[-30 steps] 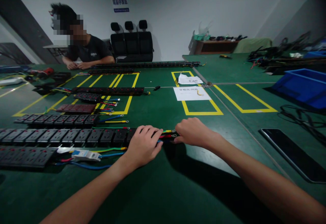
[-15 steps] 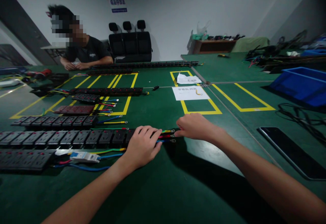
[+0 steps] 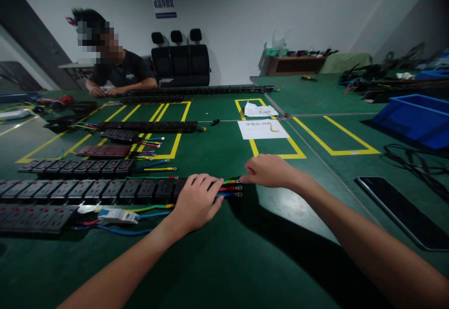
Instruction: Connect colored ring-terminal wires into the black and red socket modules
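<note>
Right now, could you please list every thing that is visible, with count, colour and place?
socket strips: several, black and one dark red, in rows at the left
wires: a few, yellow, red, blue, at the strip end between the hands
breaker: one, white, near left
papers: two, white, in the yellow box at centre
bin: one, blue, far right
phone: one, black, right
seats: three, black, at the wall
table: green, with yellow tape
person: one, black shirt, seated far left
left hand: on the strip end
right hand: at the wire tips

left hand (image 3: pixel 197 201) hides power strip (image 3: pixel 105 189) end | strip cut by left edge | paper (image 3: pixel 262 128) print unreadable
</note>
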`<state>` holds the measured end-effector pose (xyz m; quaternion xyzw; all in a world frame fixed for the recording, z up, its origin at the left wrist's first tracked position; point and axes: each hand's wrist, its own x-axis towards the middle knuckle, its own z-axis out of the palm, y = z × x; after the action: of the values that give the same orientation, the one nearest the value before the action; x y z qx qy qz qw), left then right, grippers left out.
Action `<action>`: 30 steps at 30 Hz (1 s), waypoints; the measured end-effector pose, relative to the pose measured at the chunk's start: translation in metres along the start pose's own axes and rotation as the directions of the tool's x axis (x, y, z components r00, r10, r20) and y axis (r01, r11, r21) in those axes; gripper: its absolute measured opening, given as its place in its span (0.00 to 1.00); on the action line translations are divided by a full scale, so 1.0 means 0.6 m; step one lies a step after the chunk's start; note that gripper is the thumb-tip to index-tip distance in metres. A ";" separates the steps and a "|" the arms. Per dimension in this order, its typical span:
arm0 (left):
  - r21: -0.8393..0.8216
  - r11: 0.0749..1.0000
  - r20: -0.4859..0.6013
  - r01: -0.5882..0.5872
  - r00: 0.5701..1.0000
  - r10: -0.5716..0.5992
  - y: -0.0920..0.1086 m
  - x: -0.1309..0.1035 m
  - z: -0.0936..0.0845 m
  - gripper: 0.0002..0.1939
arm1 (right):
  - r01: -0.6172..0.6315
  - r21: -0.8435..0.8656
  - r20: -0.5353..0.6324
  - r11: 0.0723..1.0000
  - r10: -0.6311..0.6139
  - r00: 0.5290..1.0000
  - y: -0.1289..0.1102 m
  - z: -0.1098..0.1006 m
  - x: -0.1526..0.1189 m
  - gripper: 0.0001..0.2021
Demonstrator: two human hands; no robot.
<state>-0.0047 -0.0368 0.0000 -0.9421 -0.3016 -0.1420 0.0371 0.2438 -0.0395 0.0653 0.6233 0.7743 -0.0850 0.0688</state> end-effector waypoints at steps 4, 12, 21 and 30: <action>-0.004 1.000 0.006 0.005 1.000 -0.005 0.001 0.001 -0.002 0.21 | -0.043 0.052 -0.036 0.998 0.045 0.998 0.005 0.010 0.012 0.20; -0.009 1.000 0.004 0.004 1.000 -0.004 0.000 0.000 0.000 0.21 | -0.037 0.054 -0.004 0.998 0.037 0.999 0.006 0.041 0.030 0.21; -0.010 1.000 0.016 0.006 1.000 -0.006 0.000 0.000 0.000 0.21 | 0.154 0.344 0.144 0.926 -0.214 0.966 0.031 0.040 0.039 0.19; -0.021 1.000 0.002 0.019 1.000 -0.019 0.001 0.000 0.001 0.24 | 0.107 0.653 0.195 0.750 -0.303 0.933 0.021 0.043 0.037 0.13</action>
<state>-0.0044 -0.0373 -0.0007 -0.9397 -0.3089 -0.1445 0.0254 0.2515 -0.0212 0.0345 0.5005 0.7461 -0.4371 -0.0422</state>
